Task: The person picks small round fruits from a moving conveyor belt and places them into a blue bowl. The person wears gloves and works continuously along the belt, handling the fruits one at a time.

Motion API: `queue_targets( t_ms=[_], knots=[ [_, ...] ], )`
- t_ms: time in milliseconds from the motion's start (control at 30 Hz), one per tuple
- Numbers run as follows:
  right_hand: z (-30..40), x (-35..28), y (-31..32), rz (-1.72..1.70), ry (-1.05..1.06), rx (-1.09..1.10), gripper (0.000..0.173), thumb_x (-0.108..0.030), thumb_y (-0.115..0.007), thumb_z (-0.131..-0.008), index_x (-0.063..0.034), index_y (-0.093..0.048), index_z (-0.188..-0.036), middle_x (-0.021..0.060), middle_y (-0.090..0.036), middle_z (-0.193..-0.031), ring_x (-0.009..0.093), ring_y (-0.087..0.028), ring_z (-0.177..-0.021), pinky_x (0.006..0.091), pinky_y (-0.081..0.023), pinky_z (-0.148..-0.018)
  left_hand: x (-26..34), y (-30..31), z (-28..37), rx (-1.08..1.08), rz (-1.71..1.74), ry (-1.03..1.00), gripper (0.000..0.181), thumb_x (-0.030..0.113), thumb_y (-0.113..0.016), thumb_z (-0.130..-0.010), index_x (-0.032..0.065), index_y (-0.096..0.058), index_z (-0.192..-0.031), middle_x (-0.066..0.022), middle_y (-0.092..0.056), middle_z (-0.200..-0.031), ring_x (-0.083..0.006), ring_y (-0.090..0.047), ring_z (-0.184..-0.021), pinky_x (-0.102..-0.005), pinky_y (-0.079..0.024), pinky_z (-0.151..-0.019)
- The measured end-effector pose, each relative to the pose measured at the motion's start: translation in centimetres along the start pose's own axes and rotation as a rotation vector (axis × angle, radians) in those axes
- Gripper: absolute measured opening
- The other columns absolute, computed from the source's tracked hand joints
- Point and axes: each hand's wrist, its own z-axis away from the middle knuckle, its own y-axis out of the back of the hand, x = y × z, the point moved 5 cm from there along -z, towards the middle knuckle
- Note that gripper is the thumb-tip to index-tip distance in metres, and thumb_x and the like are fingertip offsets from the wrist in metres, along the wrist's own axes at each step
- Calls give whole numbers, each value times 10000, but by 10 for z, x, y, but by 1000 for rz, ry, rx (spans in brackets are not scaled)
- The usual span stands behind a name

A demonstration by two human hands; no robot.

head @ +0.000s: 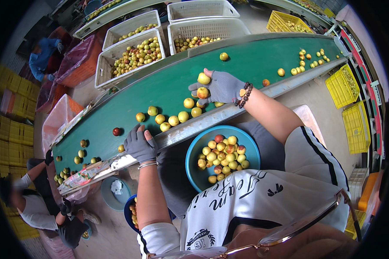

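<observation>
My right hand [218, 87], in a grey fingerless glove, is turned palm up over the green conveyor belt [168, 84]. It holds a yellow jujube-like fruit [204, 78] and a red-blotched one [202, 93]. Below its fingers, several more fruits [183, 116] line the belt's near metal rail [201, 122]. My left hand [141, 144], gloved alike, rests palm down at that rail, its thumb apart from the fingers. No fruit shows in it, though its underside is hidden. One fruit [121, 148] lies beside it; a dark red fruit [116, 131] sits farther in.
A blue basin [189, 162] of fruit is at my lap. White crates [99, 76] with fruit stand beyond the belt; yellow crates [356, 129] stand at right. One person [40, 207] sits at the belt's left end, another [43, 56] works farther back. A light-blue basin [108, 202] holds paper.
</observation>
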Motion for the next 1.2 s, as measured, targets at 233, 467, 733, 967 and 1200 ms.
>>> queue_targets(
  t_ms=[233, 467, 733, 967, 1200],
  knots=[
    [18, 10, 2, -80, 52, 94, 485, -444, -389, -1015, -33, -393, -1271, 241, -468, -1329, 339, -548, -1139, 490, -516, -875, 0, -2, 2, -3, -16, -10, 277, 300, -468, -910, 103, -648, -985, -76, -666, -1042, -284, -622, -950, -426, -430, -792],
    [49, 34, -4, 467, -53, -11, 392, -459, -495, -959, -78, -564, -1016, 84, -629, -825, 180, -612, -707, 290, -479, -535, 1, -3, 3, 13, 3, -23, 280, 306, -468, -915, 103, -647, -990, -74, -669, -1045, -285, -624, -949, -431, -431, -793],
    [79, 132, -9, 1948, -252, -589, 517, -435, -661, -817, -78, -561, -1178, 160, -659, -931, 337, -647, -875, 429, -496, -758, -1, -5, 2, -8, -9, -3, 293, 323, -462, -916, 112, -648, -997, -67, -670, -1060, -274, -618, -963, -422, -424, -814],
    [47, -32, -25, 1833, 181, -324, 350, -163, -703, -750, -95, -596, -1076, 118, -654, -976, 260, -631, -889, 378, -503, -783, -3, -1, 6, -7, -28, 22, 300, 336, -461, -914, 117, -652, -986, -61, -670, -1055, -273, -616, -962, -420, -424, -819],
    [21, -148, -54, 1781, 1163, 496, 278, -176, -631, -854, -104, -605, -1121, 99, -656, -1037, 290, -632, -988, 368, -491, -885, -7, 0, -1, 1, 10, 13, 304, 322, -451, -935, 104, -655, -994, -77, -672, -1037, -290, -623, -973, -421, -431, -824]
  ],
)
